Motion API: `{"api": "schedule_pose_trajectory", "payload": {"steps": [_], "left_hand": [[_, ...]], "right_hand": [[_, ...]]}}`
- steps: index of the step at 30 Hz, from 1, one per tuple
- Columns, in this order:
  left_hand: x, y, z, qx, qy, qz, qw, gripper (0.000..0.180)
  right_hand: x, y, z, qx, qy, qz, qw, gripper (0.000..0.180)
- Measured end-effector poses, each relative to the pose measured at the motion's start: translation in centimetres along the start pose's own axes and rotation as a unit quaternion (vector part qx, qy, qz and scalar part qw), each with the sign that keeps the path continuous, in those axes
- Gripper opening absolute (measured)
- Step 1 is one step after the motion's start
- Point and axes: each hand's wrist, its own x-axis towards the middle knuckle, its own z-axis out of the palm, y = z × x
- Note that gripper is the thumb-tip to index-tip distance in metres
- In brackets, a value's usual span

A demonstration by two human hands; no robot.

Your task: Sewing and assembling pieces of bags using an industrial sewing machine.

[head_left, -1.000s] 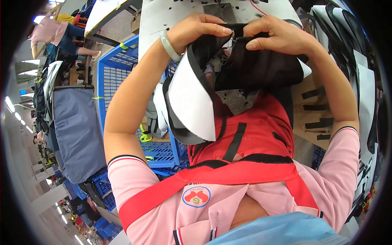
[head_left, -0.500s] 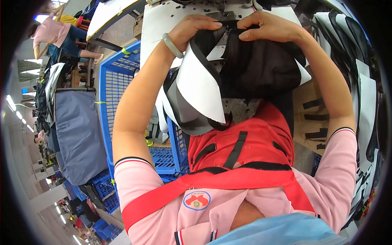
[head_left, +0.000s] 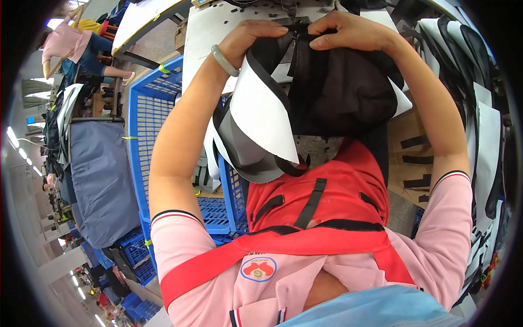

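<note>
My left hand (head_left: 249,39), with a pale bangle at the wrist, pinches the upper edge of a partly sewn black fabric bag (head_left: 348,90) between thumb and fingers. Close by on the right, my right hand (head_left: 354,34) grips the same edge, thumb and fingertips pressed on the dark cloth. From the bag's left side a curved white panel (head_left: 261,109) and a grey panel (head_left: 245,152) hang down over my red apron (head_left: 338,188). A dark metal machine part (head_left: 289,7) stands just beyond my hands; its lower end is hard to make out.
The white worktable (head_left: 210,32) carries black scraps. A blue plastic crate (head_left: 143,141) stands at my left, and brown cardboard (head_left: 406,128) with black strips lies at right. Black and white panels (head_left: 487,131) hang far right. Another person (head_left: 76,43) is at far left.
Both hands have shifted slightly left, with the bag's held edge drawn closer to the machine part. My right fingers sit nearer the left hand. The whole view has moved a little.
</note>
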Motion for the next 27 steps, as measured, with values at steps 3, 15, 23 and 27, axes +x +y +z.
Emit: {"api": "schedule_pose_trajectory", "payload": {"steps": [3,15,23,27], "left_hand": [[0.3,0.1,-0.1,0.011,0.009,0.017,1.000,0.023],[1.5,-0.2,-0.9,0.034,0.042,-0.026,0.998,0.026],[1.6,-0.3,-0.7,0.028,-0.048,0.190,0.980,0.012],[-1.2,2.0,-4.4,-0.288,-0.047,-0.067,0.954,0.017]], "right_hand": [[0.7,0.5,-0.3,0.034,-0.040,-0.006,0.999,0.061],[0.4,0.6,0.0,-0.028,0.050,0.012,0.998,0.059],[1.5,1.2,-0.3,0.024,0.008,-0.014,1.000,0.057],[-0.3,1.4,-1.4,0.015,0.063,0.024,0.998,0.056]]}}
